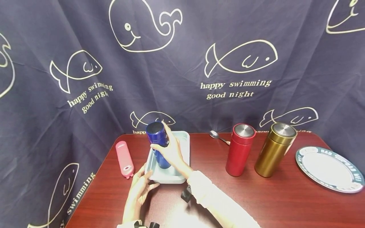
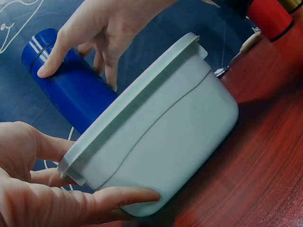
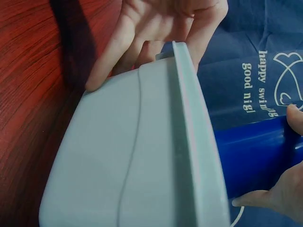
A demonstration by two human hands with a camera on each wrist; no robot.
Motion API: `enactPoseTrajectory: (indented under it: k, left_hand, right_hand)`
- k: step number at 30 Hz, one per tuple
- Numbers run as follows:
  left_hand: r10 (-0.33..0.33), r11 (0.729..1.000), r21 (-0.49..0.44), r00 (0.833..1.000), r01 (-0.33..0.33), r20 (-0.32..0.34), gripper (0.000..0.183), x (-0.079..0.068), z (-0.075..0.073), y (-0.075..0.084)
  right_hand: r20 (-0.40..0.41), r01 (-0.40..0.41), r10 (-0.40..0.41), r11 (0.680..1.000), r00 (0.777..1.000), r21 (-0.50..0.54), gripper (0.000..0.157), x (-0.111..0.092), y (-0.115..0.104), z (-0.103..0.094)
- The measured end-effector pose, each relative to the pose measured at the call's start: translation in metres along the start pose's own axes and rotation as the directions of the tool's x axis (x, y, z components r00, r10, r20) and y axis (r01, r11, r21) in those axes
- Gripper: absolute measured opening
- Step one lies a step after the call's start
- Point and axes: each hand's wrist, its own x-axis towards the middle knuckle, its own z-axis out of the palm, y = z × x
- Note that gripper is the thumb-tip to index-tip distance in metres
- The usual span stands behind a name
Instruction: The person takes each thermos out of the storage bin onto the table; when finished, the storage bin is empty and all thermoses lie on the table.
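A blue thermos bottle (image 1: 156,135) leans a little to the left, its lower end inside a pale mint plastic bin (image 1: 186,152). My right hand (image 1: 172,151) grips the upper part of the bottle, the thumb on the near side. Whether the base touches the bin's floor cannot be seen in the wrist views, where the bin's wall (image 2: 165,123) hides it. At the bin's near left corner, my left hand (image 1: 138,189) holds the rim and side. The right wrist view shows fingers of the left hand (image 3: 156,23) around that end, one fingertip low on the wall.
Right of the bin stand a red thermos (image 1: 239,153) and a gold thermos (image 1: 273,152), with a spoon (image 1: 215,135) behind. A white plate with a green rim (image 1: 302,164) lies far right. A pink case (image 1: 124,158) lies left. A dark printed curtain (image 1: 182,79) hangs behind the table.
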Motion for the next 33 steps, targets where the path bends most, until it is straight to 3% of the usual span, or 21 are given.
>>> enactPoseTrajectory:
  k: [9,18,33]
  left_hand:
    - [-0.003,1.000,-0.001,1.000,0.003,-0.001,0.055,-0.001,0.003,0.001]
    - [-0.006,1.000,-0.002,1.000,0.006,-0.009,0.057,0.000,0.003,0.000]
    - [-0.019,1.000,-0.012,1.000,0.019,-0.023,0.058,-0.001,0.002,0.001]
  right_hand:
    - [-0.006,-0.057,0.057,0.998,0.998,0.022,0.089,0.003,-0.024,-0.018]
    - [-0.038,-0.013,0.012,1.000,0.999,-0.013,0.089,0.006,-0.047,-0.041]
    - [-0.094,-0.012,0.022,0.994,0.995,0.106,0.093,-0.004,-0.070,-0.092]
